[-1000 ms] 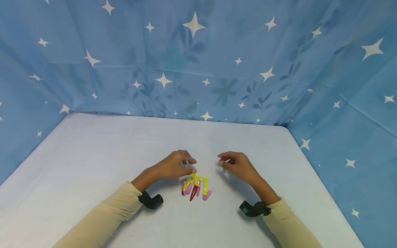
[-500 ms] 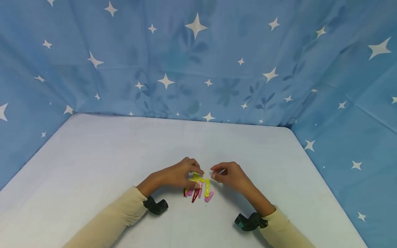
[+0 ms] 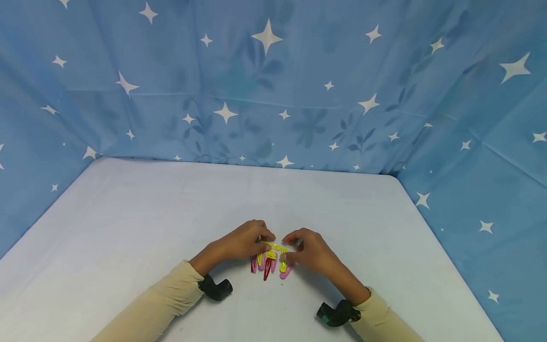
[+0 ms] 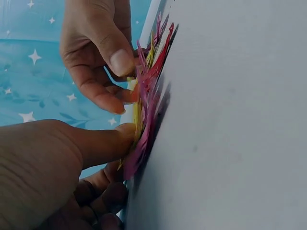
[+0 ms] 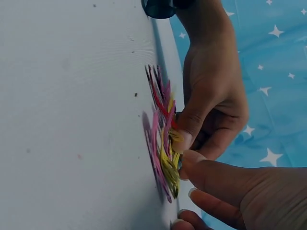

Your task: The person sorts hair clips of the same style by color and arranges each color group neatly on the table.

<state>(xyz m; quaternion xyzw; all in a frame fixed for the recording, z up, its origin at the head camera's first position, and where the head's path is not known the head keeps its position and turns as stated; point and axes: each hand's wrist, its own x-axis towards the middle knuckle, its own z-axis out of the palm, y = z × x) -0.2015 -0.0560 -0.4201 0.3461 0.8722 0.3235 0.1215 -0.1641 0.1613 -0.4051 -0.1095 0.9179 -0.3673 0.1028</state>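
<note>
Several snap hair clips in yellow, pink and red lie bunched on the white table between the hands. My left hand (image 3: 245, 241) reaches in from the left, its thumb and forefinger pinching a yellow hair clip (image 5: 175, 135) at the top of the bunch. From the right comes my right hand (image 3: 314, 252); its thumb tip overlaps another yellow clip (image 3: 283, 265), and thumb and forefinger stay apart around it. Beside that clip is a pink clip (image 3: 286, 271). A red clip (image 3: 267, 270) points toward the front of the table. Fingers partly hide the bunch.
The white table (image 3: 192, 199) extends around the bunch on all sides. A blue curtain (image 3: 248, 85) with white stars borders its back and sides. Each wrist carries a black camera, the left-wrist camera (image 3: 215, 288) and the right-wrist camera (image 3: 337, 313).
My right hand has moved left and down to the clips. The left hand has also come forward over the bunch, and the yellow clips there have shifted.
</note>
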